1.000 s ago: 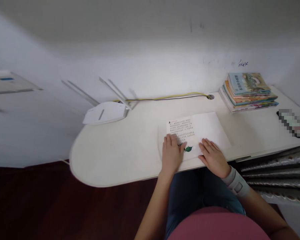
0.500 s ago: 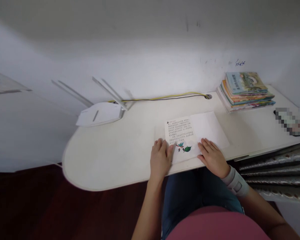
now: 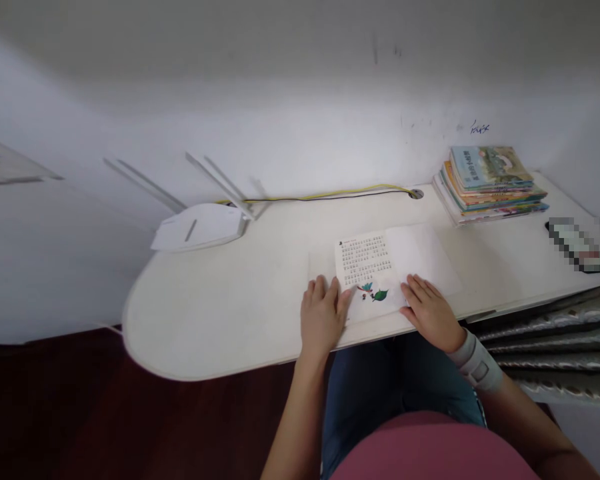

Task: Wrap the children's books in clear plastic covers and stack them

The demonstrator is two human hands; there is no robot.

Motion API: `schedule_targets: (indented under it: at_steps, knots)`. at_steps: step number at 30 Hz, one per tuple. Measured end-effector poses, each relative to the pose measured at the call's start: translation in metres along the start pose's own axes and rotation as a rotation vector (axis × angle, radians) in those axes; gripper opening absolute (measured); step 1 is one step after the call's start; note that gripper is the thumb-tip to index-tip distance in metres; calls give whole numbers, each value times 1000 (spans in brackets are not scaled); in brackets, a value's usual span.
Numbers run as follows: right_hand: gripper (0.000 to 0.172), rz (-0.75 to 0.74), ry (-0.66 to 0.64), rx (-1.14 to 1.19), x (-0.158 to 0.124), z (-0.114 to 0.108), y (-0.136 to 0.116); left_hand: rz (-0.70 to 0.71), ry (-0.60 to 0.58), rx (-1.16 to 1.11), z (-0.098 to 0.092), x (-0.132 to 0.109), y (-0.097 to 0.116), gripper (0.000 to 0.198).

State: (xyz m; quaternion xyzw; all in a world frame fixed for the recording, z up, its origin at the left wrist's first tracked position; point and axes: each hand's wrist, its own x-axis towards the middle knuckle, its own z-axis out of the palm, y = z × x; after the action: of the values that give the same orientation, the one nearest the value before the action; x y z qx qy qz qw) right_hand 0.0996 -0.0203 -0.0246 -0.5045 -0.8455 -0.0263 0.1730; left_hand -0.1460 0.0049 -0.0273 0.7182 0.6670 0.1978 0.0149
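An open booklet point(image 3: 364, 267) lies on the white desk close to its front edge. Its left page carries lines of text and a picture of a green leaf and small insects; the right page point(image 3: 415, 250) is blank white. A thin see-through sheet point(image 3: 323, 263), perhaps a clear cover, shows past the booklet's left side. My left hand point(image 3: 323, 313) rests flat at the lower left of the printed page, fingers stretched out. Flat on the lower part of the blank page is my right hand point(image 3: 430, 313), fingers extended, with a grey wrist band below it.
A white router point(image 3: 200, 227) with raised antennas stands at the back left of the desk point(image 3: 205, 320). Yellow and black cables point(image 3: 320, 196) run along the wall to a hole. At the right are a stack of books point(image 3: 493, 187) and a phone-like object point(image 3: 580, 247), partly pixelated.
The booklet's pages have slid slightly to the right over the see-through sheet. My right hand has shifted a little right with them; my left hand has barely moved.
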Motion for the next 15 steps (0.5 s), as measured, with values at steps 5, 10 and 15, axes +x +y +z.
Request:
schedule_targets:
  at_steps: [5, 10, 15]
  knots:
    - [44, -7, -4, 1, 0, -1, 2, -19, -12, -4, 1, -1, -2, 50]
    - [44, 1, -2, 19, -3, 0, 5, 1, -17, -31, 0, -2, -2, 51]
    - [45, -1, 1, 31, -3, 0, 8, -208, 50, -19, -4, -1, 3, 56]
